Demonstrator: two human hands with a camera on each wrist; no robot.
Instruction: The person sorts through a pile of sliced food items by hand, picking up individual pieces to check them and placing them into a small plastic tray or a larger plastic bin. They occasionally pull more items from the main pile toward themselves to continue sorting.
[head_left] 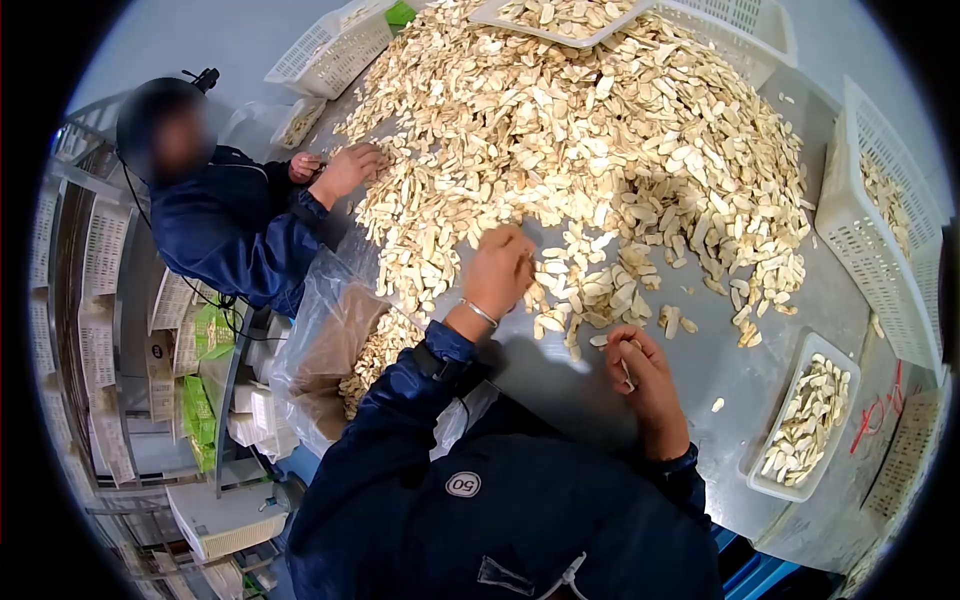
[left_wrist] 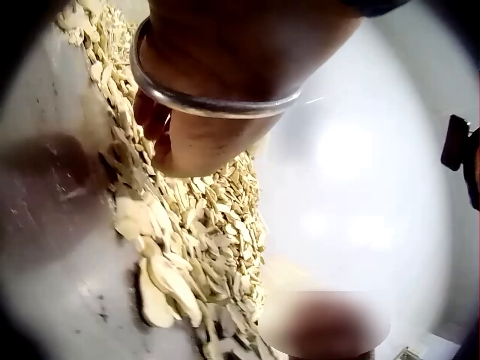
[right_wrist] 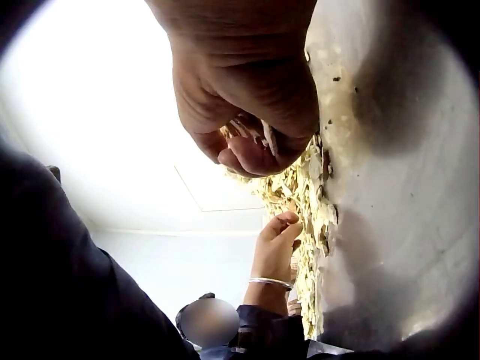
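A broad heap of pale dried slices [head_left: 600,150] covers much of the metal table. My left hand [head_left: 500,268], with a silver bangle at its wrist, is at the heap's near edge, fingers bent down beside loose slices. Its fingertips are mostly hidden in the left wrist view, and I cannot tell whether they pinch a slice. Closer to my body, my right hand [head_left: 645,385] holds pale slices [right_wrist: 268,139] between its thumb and curled fingers, over the table's near side. A smaller cluster of slices [head_left: 600,290] lies between the two hands.
A shallow white tray [head_left: 752,470] of slices stands at the right. White perforated baskets [head_left: 850,215] stand at the right and back. To the left, another person's hand [head_left: 350,172] touches the heap. A clear plastic bag [head_left: 310,350] with slices is below the table's left edge.
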